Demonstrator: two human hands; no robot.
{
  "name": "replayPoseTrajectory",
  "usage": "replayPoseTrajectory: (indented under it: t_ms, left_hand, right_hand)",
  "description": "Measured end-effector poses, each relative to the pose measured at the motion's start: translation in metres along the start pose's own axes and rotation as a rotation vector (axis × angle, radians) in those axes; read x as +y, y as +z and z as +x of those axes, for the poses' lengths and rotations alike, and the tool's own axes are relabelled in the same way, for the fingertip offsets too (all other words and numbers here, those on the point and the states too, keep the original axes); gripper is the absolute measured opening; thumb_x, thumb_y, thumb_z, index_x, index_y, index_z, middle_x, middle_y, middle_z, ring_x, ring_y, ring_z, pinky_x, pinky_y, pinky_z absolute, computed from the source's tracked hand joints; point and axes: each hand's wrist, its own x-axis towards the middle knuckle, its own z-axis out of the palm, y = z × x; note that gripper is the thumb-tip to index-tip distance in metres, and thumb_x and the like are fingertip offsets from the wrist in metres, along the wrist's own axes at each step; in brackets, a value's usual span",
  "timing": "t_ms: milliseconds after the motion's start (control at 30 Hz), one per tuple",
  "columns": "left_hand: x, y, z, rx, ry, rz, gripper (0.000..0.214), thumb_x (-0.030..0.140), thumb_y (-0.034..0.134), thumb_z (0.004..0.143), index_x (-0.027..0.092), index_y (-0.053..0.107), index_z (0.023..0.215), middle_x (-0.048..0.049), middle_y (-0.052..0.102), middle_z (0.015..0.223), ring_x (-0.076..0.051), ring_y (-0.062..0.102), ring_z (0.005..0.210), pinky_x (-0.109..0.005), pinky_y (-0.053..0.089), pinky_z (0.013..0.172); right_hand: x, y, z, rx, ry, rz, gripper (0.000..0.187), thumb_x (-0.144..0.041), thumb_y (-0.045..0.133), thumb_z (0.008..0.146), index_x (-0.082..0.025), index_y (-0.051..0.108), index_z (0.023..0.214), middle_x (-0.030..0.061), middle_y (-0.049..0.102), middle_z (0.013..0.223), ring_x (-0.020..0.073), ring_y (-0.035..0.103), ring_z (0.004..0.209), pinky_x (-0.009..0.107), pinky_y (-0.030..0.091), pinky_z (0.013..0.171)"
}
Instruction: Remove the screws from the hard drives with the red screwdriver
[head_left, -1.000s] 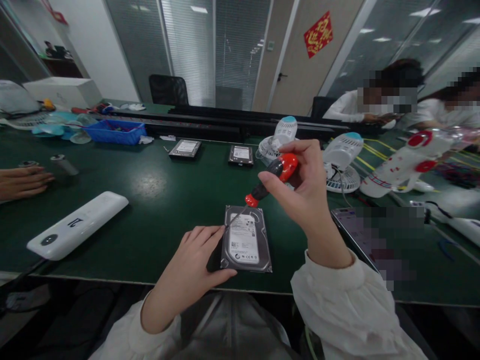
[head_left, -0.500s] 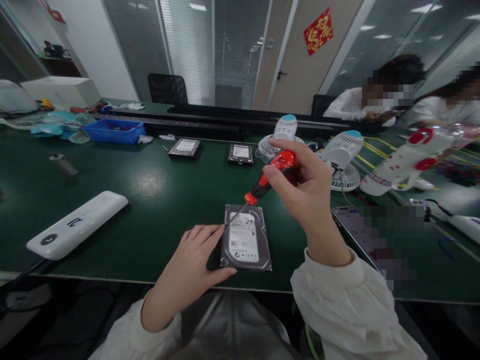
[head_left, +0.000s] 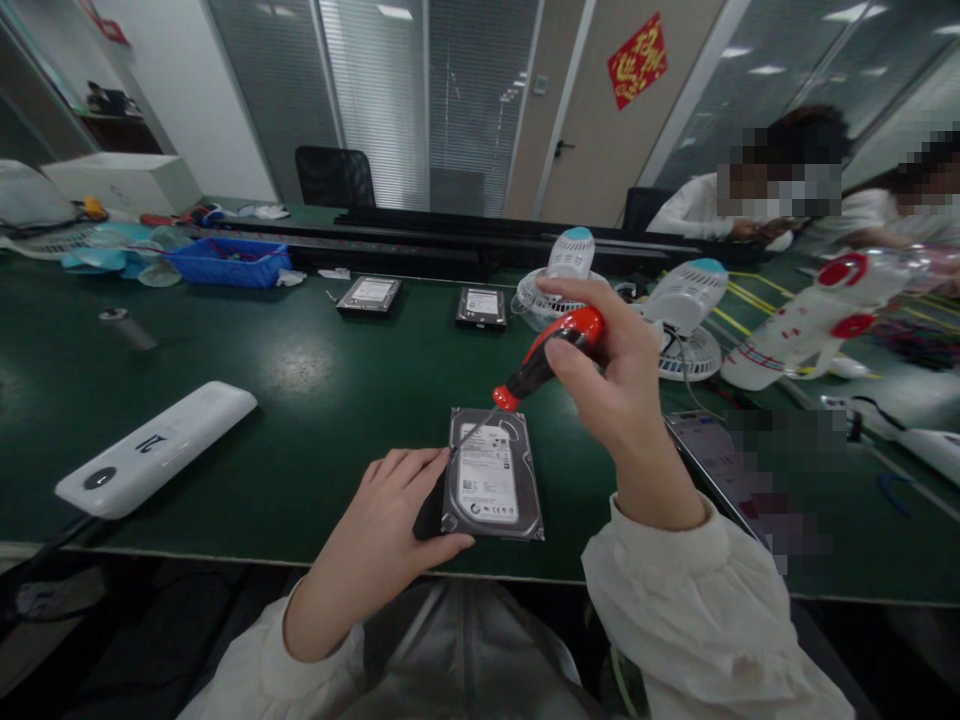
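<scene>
A hard drive [head_left: 489, 490] with a white label lies flat near the table's front edge. My left hand [head_left: 390, 520] steadies it at its left side, fingers along the left edge and thumb at the near left corner. My right hand [head_left: 619, 380] is closed around the red and black handle of a screwdriver [head_left: 536, 370]. Its shaft slants down to the left, and the tip meets the drive's upper left edge beside my left fingertips. Whether the tip sits in a screw is too small to tell.
Two more hard drives, a left one [head_left: 369, 296] and a right one [head_left: 481, 307], lie farther back. Around them are a blue bin [head_left: 229, 262], a white numbered device [head_left: 157, 450], small fans [head_left: 686, 310], a phone [head_left: 712, 465] and a white bottle [head_left: 795, 325]. Co-workers sit at the far right.
The screwdriver handle has turned in my right hand, showing more of its black side. My right thumb has shifted back to the right along it. The left hand and drive look unmoved.
</scene>
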Motion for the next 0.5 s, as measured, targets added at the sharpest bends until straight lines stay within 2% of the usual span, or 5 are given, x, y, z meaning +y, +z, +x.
replayPoseTrajectory:
  t_ms: [133, 233, 300, 367, 500]
  left_hand:
    - [0.0003, 0.0004, 0.0005, 0.002, 0.003, 0.0, 0.071, 0.051, 0.071, 0.086, 0.019, 0.047, 0.145, -0.012, 0.058, 0.142, -0.031, 0.051, 0.126, -0.049, 0.044, 0.1]
    - [0.001, 0.0002, 0.0003, 0.003, 0.004, -0.003, 0.072, 0.049, 0.072, 0.086, 0.02, 0.045, 0.146, -0.0117, 0.057, 0.142, -0.031, 0.05, 0.126, -0.049, 0.044, 0.1]
    - [0.0012, -0.0003, 0.0003, 0.001, 0.002, -0.005, 0.072, 0.049, 0.072, 0.086, 0.02, 0.045, 0.146, -0.0116, 0.057, 0.142, -0.031, 0.05, 0.126, -0.049, 0.044, 0.1]
    - [0.0011, -0.001, 0.0004, -0.007, -0.002, -0.009, 0.072, 0.051, 0.071, 0.086, 0.02, 0.046, 0.146, -0.012, 0.057, 0.142, -0.032, 0.051, 0.126, -0.049, 0.044, 0.1]
    - [0.0004, -0.0015, 0.0007, -0.015, -0.004, -0.016, 0.071, 0.053, 0.069, 0.087, 0.02, 0.046, 0.146, -0.0126, 0.057, 0.143, -0.032, 0.051, 0.126, -0.049, 0.044, 0.1]
  right_hand:
    - [0.001, -0.0014, 0.0006, -0.057, -0.024, 0.025, 0.047, -0.044, 0.056, 0.09, -0.024, 0.059, 0.133, 0.0025, 0.061, 0.097, 0.0138, 0.051, 0.072, 0.031, 0.048, 0.062]
    - [-0.0004, 0.0007, 0.0006, -0.008, 0.042, -0.035, 0.044, -0.048, 0.068, 0.085, -0.024, 0.064, 0.122, 0.0016, 0.062, 0.095, 0.0126, 0.052, 0.07, 0.03, 0.047, 0.061]
    - [-0.0011, 0.0012, 0.0, 0.012, 0.059, -0.059, 0.039, -0.041, 0.071, 0.083, -0.024, 0.065, 0.118, -0.0001, 0.06, 0.088, 0.0113, 0.05, 0.065, 0.029, 0.046, 0.059]
    - [-0.0008, 0.0005, -0.0006, -0.009, 0.036, -0.05, 0.037, -0.032, 0.067, 0.084, -0.024, 0.061, 0.12, -0.0011, 0.056, 0.084, 0.0114, 0.048, 0.063, 0.029, 0.046, 0.058]
    - [0.0007, -0.0007, -0.0005, -0.068, -0.013, -0.034, 0.038, -0.028, 0.057, 0.084, -0.024, 0.053, 0.122, 0.0003, 0.054, 0.091, 0.0133, 0.05, 0.069, 0.031, 0.047, 0.059]
